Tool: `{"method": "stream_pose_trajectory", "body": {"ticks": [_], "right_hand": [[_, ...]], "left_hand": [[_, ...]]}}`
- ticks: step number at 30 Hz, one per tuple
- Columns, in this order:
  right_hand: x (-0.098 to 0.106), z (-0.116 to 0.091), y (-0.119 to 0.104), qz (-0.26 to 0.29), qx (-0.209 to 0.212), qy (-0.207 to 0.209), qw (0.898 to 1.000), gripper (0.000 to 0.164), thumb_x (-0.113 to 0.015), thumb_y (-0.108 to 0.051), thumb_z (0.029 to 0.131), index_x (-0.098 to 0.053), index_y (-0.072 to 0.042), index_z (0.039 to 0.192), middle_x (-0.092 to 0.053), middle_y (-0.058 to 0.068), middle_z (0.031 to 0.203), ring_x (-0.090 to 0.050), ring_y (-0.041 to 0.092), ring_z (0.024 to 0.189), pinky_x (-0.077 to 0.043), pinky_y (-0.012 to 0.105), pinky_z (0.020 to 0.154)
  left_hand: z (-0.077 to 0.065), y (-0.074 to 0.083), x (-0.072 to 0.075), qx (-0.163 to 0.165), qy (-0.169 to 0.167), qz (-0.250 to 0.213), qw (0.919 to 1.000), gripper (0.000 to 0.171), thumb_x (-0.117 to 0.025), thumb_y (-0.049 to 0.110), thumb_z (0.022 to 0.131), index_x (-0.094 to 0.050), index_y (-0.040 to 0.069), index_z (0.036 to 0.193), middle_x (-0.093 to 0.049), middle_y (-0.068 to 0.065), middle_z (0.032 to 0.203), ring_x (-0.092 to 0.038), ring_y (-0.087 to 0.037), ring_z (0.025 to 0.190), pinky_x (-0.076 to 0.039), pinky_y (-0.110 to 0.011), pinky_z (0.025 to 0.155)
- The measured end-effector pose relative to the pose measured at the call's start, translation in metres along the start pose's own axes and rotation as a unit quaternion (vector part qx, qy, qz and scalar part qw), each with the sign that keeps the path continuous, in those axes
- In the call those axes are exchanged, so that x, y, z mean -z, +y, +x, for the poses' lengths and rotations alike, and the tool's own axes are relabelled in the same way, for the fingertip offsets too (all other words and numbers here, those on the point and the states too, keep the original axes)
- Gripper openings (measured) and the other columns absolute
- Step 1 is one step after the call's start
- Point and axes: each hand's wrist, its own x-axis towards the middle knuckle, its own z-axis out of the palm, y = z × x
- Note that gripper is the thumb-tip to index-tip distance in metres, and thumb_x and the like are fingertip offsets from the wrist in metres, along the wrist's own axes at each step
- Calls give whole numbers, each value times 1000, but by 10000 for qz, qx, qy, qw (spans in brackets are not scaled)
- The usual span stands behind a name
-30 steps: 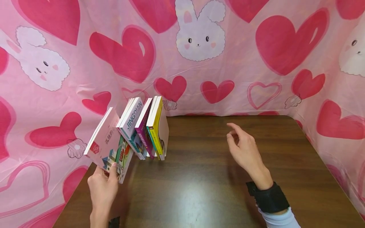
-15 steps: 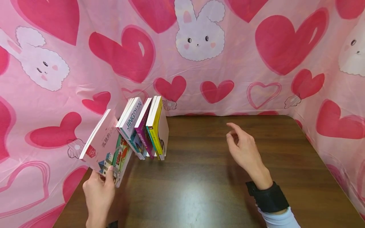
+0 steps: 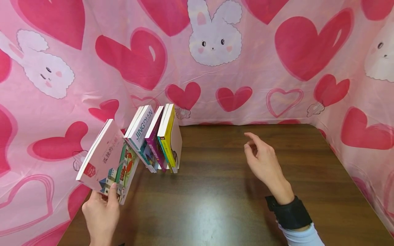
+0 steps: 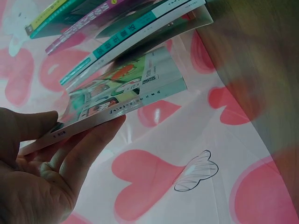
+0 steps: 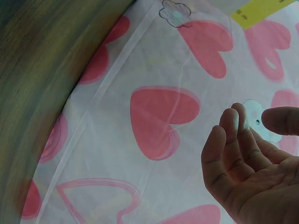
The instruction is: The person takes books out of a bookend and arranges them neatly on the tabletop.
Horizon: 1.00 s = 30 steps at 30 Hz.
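My left hand (image 3: 103,215) pinches a thin pink paperback book (image 3: 106,160) by its spine edge, thumb on the illustrated cover and fingers behind it. The book tilts, with houses and a green panel on its cover. In the left wrist view, thumb and fingers of the left hand (image 4: 51,163) straddle the spine of the book (image 4: 135,105). Just right of it stands a white and teal book (image 3: 143,128) lettered JINGDIAN, leaning. My right hand (image 3: 266,162) hovers over the table's right half, holding nothing, fingers loosely bent.
Right of the JINGDIAN book stand a purple book (image 3: 156,153) and a yellow-spined book (image 3: 167,147), upright on the brown wooden table (image 3: 215,177). A pink cloth (image 3: 215,78) with hearts and rabbits hangs behind the table and along both sides.
My left hand has drawn the pink book toward the lower left, away from the standing books, baring more of the gap beside them. My right hand has stayed put.
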Motion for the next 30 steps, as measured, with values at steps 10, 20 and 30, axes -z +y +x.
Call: {"method": "stream_pose_trajectory", "body": {"ticks": [10,20,30], "right_hand": [[-1,1,-1,23,74,-18,10000,35,-57,-8,103,-61,-2,138,-72,14,92,-59,27,72,-51,44,62],[-2,2,-3,20,40,-50,10000,35,-57,-9,103,-61,-4,137,-72,13,92,-60,24,73,-52,44,63],[-2,0,-3,-12,53,-68,10000,35,-58,-9,103,-61,-4,137,-72,13,92,-58,24,71,-51,43,61]], "left_hand": [[-5,4,9,-31,-50,21,10000,31,-74,0,92,-70,-11,121,-74,-39,105,-72,-57,83,-65,-48,63],[-6,8,17,156,-249,-2,9996,31,-73,5,95,-69,-12,121,-73,-41,107,-71,-59,85,-55,-66,66],[-9,15,18,256,-391,-70,9989,33,-73,6,96,-67,-11,124,-72,-40,109,-71,-58,87,-57,-65,67]]}}
